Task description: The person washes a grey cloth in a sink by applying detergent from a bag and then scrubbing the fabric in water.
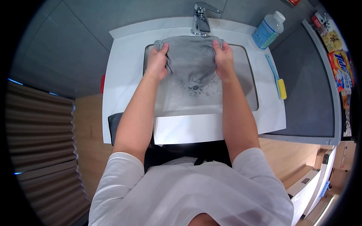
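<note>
A wet grey cloth (190, 60) is stretched between my two hands over the sink basin (241, 81), just below the chrome faucet (201, 20). My left hand (157, 62) pinches its upper left corner, thumb on top. At the upper right corner my right hand (224, 58) grips it the same way. The middle of the cloth sags down toward the drain (195, 88), where sudsy water shows. Whether water runs from the spout cannot be seen, as the cloth covers the area beneath it.
On the counter's right stand a white-capped bottle (267, 31) with a blue label and a blue brush (277, 77) with yellow bristles. A dark cloth (114, 126) hangs over the front left edge. Right of the counter is a grey cabinet (305, 83); a pleated curtain (41, 143) hangs at left.
</note>
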A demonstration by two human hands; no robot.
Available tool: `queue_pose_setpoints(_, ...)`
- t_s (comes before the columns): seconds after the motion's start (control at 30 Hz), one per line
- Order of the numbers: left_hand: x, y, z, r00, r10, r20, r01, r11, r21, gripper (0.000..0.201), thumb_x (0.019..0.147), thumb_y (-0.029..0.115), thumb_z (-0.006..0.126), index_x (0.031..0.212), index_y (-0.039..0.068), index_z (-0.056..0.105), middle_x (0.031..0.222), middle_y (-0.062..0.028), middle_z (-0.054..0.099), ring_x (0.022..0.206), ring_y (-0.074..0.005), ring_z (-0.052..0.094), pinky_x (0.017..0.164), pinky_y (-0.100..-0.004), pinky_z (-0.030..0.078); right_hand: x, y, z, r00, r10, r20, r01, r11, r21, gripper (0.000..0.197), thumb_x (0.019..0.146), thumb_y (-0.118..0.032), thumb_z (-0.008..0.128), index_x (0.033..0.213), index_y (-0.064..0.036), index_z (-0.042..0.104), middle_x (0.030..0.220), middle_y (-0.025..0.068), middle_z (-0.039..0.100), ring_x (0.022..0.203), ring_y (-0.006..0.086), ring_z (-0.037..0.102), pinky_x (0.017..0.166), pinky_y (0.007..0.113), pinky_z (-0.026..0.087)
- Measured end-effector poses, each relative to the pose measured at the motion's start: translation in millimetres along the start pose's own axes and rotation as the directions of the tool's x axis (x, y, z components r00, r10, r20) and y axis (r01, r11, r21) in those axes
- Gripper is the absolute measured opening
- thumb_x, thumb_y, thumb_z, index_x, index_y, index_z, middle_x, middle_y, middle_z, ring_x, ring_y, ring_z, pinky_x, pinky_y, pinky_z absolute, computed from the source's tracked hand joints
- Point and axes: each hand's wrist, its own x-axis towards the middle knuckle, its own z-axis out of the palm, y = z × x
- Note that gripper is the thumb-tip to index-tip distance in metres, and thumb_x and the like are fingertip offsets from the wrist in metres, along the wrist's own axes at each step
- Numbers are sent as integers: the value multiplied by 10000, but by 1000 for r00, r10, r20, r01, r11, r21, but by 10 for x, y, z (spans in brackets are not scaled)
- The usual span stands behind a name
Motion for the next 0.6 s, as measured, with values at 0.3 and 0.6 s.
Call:
queue_pose_setpoints(0.3, -24, 48, -73, 983, -144, 110, 153, 985, -80, 503, 1070, 434, 473, 1340, 13, 521, 1303, -156, 609, 1178, -296, 620, 986, -466, 525, -29, 54, 50, 988, 48, 146, -51, 998, 19, 351, 1061, -257, 534, 1249, 37, 570, 1157, 96, 665, 1059, 161, 592, 938, 314, 473)
queue_pose_setpoints(0.6, -38, 82, -38, 966, -212, 150, 243, 944, -225, 580, 1056, 517, 441, 1360, 33, 537, 1364, -128, 594, 1271, -290, 556, 1088, -454, 445, 41, 50, -85, 936, 352, 28, -340, 920, -196, 771, 922, -452, 694, 1404, 111, 480, 1377, 216, 573, 1283, 248, 522, 1065, 355, 405)
